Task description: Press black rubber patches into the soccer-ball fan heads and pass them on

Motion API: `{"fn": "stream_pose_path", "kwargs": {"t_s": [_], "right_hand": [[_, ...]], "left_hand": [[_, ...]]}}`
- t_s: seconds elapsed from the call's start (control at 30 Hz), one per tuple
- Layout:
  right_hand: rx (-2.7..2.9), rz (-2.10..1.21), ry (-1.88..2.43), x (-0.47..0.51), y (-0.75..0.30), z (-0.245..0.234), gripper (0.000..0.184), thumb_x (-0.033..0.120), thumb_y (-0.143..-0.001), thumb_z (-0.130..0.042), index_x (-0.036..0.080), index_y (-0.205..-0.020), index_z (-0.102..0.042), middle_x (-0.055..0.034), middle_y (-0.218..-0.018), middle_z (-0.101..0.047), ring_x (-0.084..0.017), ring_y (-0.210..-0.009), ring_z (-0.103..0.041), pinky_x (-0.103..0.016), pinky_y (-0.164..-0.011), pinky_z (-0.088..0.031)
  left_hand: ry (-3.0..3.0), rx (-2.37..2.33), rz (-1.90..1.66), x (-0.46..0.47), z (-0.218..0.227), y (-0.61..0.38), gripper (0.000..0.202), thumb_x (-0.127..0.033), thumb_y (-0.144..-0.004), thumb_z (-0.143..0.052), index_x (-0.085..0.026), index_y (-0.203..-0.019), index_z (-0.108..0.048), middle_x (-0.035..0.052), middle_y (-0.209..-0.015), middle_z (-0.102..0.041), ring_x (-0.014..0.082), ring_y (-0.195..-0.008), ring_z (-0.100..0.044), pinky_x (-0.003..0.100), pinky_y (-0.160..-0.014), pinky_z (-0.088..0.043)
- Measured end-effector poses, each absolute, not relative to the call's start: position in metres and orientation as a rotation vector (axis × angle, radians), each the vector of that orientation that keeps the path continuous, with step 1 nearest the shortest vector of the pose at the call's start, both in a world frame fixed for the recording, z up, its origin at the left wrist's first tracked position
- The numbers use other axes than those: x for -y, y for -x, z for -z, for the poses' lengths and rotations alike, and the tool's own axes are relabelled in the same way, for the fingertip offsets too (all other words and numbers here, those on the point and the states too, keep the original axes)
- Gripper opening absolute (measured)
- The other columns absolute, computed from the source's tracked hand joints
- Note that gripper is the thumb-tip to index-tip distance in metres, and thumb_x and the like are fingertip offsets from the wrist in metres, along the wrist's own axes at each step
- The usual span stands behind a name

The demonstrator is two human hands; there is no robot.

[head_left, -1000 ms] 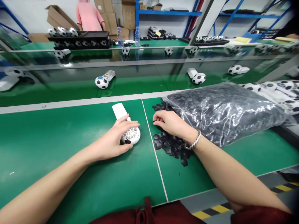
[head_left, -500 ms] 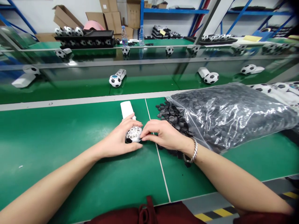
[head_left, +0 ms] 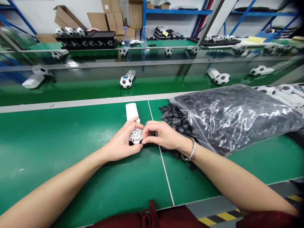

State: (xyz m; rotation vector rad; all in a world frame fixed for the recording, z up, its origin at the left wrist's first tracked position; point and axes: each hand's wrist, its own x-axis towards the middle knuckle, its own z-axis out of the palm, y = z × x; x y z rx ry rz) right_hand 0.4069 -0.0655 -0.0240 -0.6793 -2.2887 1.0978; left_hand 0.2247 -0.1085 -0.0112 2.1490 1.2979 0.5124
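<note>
My left hand [head_left: 123, 139] is curled around a white openwork soccer ball [head_left: 136, 135] with a flat white body [head_left: 131, 111] attached, pointing away from me on the green table. Black panels fill part of the ball's lower edge; its upper face is a bare white lattice. At the ball's right side, my right hand [head_left: 158, 136] is pinched, its fingertips touching the rim. A small dark piece shows at those fingertips, mostly hidden. Just right of this hand lies a heap of loose black plastic pieces [head_left: 177, 118].
A large clear bag [head_left: 237, 117] of black pieces covers the table's right side. Beyond the table run two conveyor lanes carrying soccer-ball units [head_left: 125, 81]. Black trays [head_left: 86, 39] of balls and water bottles [head_left: 143, 36] stand on the far bench.
The white body and ball have shifted slightly right in my left hand. My right fingertips have moved slightly left against the rim. Units on the near lane moved right, those on the far lane left.
</note>
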Motion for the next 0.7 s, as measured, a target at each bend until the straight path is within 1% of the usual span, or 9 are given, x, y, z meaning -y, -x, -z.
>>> {"fn": "stream_pose_path", "kwargs": {"t_s": [0.13,0.23,0.4,0.5,0.57,0.63,0.7], "right_hand": [[2.238,-1.163,0.728,0.064,-0.409,0.026,0.009,0.023,-0.072,-0.065,0.016,-0.070,-0.059,0.0017,-0.070,-0.055,-0.009,-0.068,-0.052,-0.022,-0.066,-0.043],[2.201,-1.216,0.738,0.063,-0.409,0.029,0.010,0.023,-0.072,-0.066,0.016,-0.069,-0.058,0.0022,-0.069,-0.055,-0.009,-0.066,-0.051,-0.022,-0.065,-0.042],[2.154,-1.215,0.778,0.069,-0.404,0.032,0.014,0.026,-0.073,-0.064,0.016,-0.069,-0.055,0.0025,-0.069,-0.055,-0.008,-0.063,-0.049,-0.022,-0.063,-0.042],[2.129,-1.187,0.836,0.075,-0.400,0.033,0.014,0.025,-0.074,-0.062,0.016,-0.068,-0.054,0.0031,-0.068,-0.054,-0.008,-0.062,-0.048,-0.022,-0.061,-0.040],[2.087,-1.244,0.870,0.075,-0.397,0.034,0.016,0.026,-0.073,-0.063,0.016,-0.068,-0.053,0.0038,-0.066,-0.053,-0.008,-0.060,-0.046,-0.021,-0.059,-0.040],[2.075,-1.324,0.882,0.071,-0.397,0.034,0.018,0.029,-0.072,-0.065,0.016,-0.068,-0.052,0.0042,-0.064,-0.052,-0.008,-0.059,-0.046,-0.021,-0.057,-0.039],[2.132,-1.279,0.912,0.062,-0.402,0.031,0.020,0.032,-0.073,-0.063,0.015,-0.068,-0.053,0.0032,-0.065,-0.055,-0.008,-0.060,-0.048,-0.021,-0.058,-0.040]], "left_hand": [[-2.130,-1.279,-0.537,0.108,0.014,-0.225,0.036,-0.019,-0.070,-0.054,-0.021,-0.105,-0.046,0.0069,-0.133,-0.042,0.0250,-0.133,-0.017,0.045,-0.104,-0.026],[-2.113,-1.273,-0.562,0.108,0.016,-0.225,0.036,-0.017,-0.069,-0.054,-0.021,-0.104,-0.047,0.0059,-0.130,-0.044,0.0232,-0.133,-0.016,0.043,-0.106,-0.025],[-2.144,-1.292,-0.597,0.109,0.017,-0.225,0.032,-0.014,-0.068,-0.052,-0.021,-0.099,-0.047,0.0057,-0.124,-0.049,0.0235,-0.132,-0.021,0.043,-0.104,-0.027],[-2.158,-1.305,-0.575,0.108,0.016,-0.224,0.031,-0.014,-0.069,-0.051,-0.021,-0.098,-0.047,0.0058,-0.127,-0.046,0.0240,-0.132,-0.022,0.044,-0.104,-0.027],[-2.163,-1.297,-0.563,0.107,0.016,-0.223,0.031,-0.015,-0.069,-0.051,-0.020,-0.100,-0.047,0.0064,-0.131,-0.042,0.0244,-0.132,-0.020,0.044,-0.105,-0.026],[-2.165,-1.280,-0.555,0.107,0.016,-0.223,0.032,-0.015,-0.070,-0.051,-0.020,-0.101,-0.047,0.0069,-0.134,-0.039,0.0246,-0.132,-0.019,0.044,-0.105,-0.025],[-2.156,-1.278,-0.558,0.107,0.017,-0.223,0.034,-0.018,-0.070,-0.052,-0.021,-0.104,-0.046,0.0080,-0.136,-0.036,0.0254,-0.132,-0.021,0.046,-0.104,-0.025]]}}
